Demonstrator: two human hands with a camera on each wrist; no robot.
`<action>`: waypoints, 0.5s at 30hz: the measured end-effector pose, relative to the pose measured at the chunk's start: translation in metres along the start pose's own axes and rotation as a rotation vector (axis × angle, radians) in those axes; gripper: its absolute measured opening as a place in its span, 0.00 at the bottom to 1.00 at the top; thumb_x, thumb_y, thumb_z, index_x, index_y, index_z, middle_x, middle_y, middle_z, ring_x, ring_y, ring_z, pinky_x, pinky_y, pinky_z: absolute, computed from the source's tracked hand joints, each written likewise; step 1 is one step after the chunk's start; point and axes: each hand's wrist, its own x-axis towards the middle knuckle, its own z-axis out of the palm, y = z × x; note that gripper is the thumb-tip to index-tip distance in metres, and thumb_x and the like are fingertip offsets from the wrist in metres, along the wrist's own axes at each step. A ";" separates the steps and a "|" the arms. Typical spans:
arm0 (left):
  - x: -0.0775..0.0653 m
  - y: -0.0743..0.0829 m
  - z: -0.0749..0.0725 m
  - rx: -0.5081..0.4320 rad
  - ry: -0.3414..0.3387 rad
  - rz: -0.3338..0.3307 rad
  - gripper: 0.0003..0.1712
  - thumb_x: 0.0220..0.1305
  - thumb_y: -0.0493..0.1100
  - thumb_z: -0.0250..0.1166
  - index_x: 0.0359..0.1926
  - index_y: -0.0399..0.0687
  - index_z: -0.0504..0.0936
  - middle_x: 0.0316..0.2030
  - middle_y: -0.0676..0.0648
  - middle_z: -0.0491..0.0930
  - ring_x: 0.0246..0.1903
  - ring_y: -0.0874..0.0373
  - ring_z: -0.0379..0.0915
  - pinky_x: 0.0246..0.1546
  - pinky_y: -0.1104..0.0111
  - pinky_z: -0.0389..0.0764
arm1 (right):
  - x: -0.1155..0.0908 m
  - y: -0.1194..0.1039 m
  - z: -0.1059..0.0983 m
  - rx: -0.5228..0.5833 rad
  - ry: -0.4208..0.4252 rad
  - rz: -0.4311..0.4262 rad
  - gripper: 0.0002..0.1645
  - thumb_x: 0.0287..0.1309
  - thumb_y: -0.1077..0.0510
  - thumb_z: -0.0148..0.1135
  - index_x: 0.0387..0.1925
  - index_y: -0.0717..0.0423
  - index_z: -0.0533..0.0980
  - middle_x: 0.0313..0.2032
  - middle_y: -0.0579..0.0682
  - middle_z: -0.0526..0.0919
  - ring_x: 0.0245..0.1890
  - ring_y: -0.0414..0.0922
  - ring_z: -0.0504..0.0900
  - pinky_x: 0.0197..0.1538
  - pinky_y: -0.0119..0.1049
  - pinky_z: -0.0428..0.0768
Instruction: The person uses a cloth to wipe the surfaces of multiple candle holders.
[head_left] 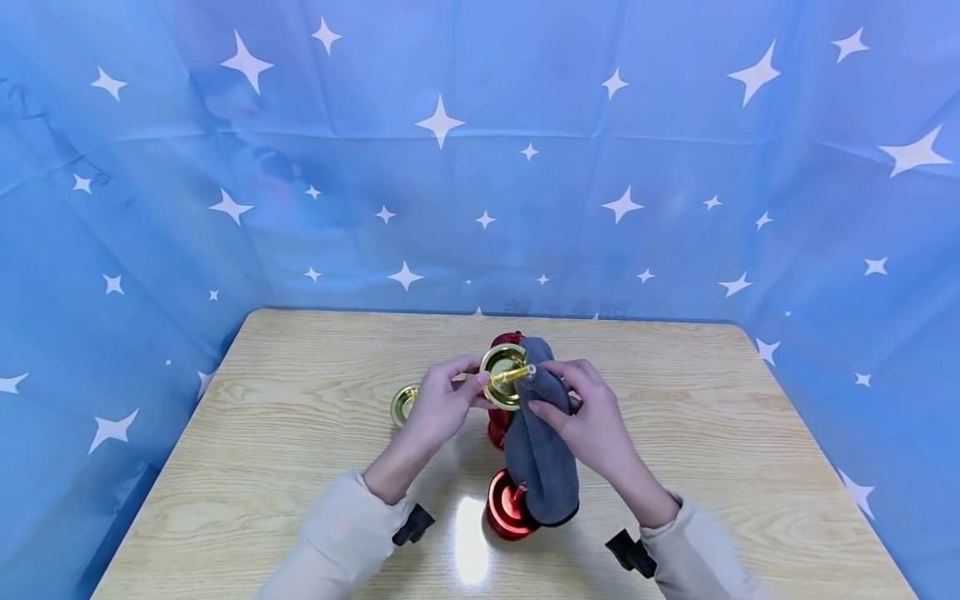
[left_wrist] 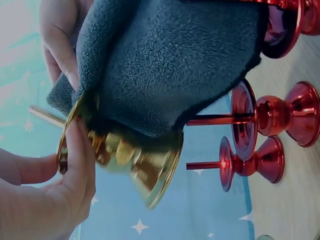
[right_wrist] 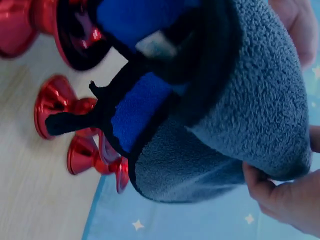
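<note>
In the head view my left hand (head_left: 441,408) pinches the rim of a shiny gold candlestick (head_left: 491,398), lifted above the table and tilted with its spike pointing up and right. The left wrist view shows the candlestick's flared base (left_wrist: 155,172) below the dish, partly covered by cloth. My right hand (head_left: 596,417) grips a grey plush cloth (head_left: 546,467) between thumb and fingers, against the dish's right side. The cloth hangs toward the table's front; in the right wrist view a blue side (right_wrist: 142,107) and black edging show.
A second gold candlestick (head_left: 403,406) stands on the wooden table (head_left: 300,467), left of centre. Red candlesticks stand in a line under the cloth: a front one (head_left: 508,512), a middle one (head_left: 497,429) and a back one (head_left: 507,338). A blue starred curtain (head_left: 480,167) hangs behind.
</note>
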 end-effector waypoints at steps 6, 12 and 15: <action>0.000 0.000 -0.003 0.054 -0.056 0.035 0.16 0.65 0.30 0.51 0.52 0.27 0.72 0.44 0.34 0.74 0.28 0.45 0.80 0.34 0.63 0.81 | -0.004 0.001 0.002 0.019 0.003 0.025 0.25 0.42 0.70 0.69 0.47 0.63 0.76 0.40 0.55 0.73 0.40 0.52 0.76 0.38 0.47 0.80; -0.001 0.002 -0.006 0.181 -0.234 0.063 0.16 0.67 0.30 0.49 0.54 0.28 0.72 0.44 0.34 0.76 0.29 0.50 0.80 0.33 0.66 0.81 | 0.001 0.002 -0.002 -0.027 0.025 -0.058 0.23 0.39 0.76 0.66 0.42 0.62 0.78 0.39 0.55 0.74 0.39 0.51 0.77 0.38 0.46 0.79; -0.001 0.003 -0.006 0.241 -0.231 0.104 0.17 0.68 0.31 0.47 0.55 0.29 0.71 0.46 0.34 0.75 0.28 0.52 0.79 0.32 0.70 0.80 | 0.004 0.001 -0.004 -0.041 0.039 -0.089 0.24 0.38 0.77 0.66 0.42 0.63 0.79 0.39 0.56 0.74 0.38 0.51 0.77 0.38 0.45 0.78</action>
